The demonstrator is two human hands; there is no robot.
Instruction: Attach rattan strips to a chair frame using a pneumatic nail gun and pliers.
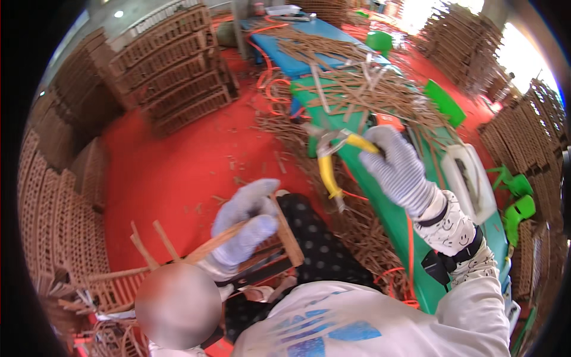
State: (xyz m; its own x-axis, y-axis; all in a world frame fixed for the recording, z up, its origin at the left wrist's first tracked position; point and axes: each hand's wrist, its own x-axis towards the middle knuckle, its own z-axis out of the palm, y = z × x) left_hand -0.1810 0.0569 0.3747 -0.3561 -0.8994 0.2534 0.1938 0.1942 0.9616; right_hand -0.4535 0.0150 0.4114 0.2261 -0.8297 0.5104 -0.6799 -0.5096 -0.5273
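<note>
My right hand (397, 169), in a grey striped glove, is raised over the green table. It holds pliers (326, 166) by one yellow handle; the other handle hangs spread away, and the metal jaws are smeared by motion. Lower and to the left, my left hand (244, 223), in a pale glove, is closed at the edge of a slatted wooden frame (288, 233), with a thin wood strip (217, 241) beside the thumb. The frame lies along my lap and leans left. Its middle is partly hidden by a blurred round patch.
Loose wood strips (372, 89) are heaped on the green table (410, 262) and the blue table (270, 44) beyond. A white plastic jug (470, 181) lies at the right. Slatted stacks (169, 59) line the sides. Orange hose (276, 89) and wood scraps lie on the red floor (160, 172).
</note>
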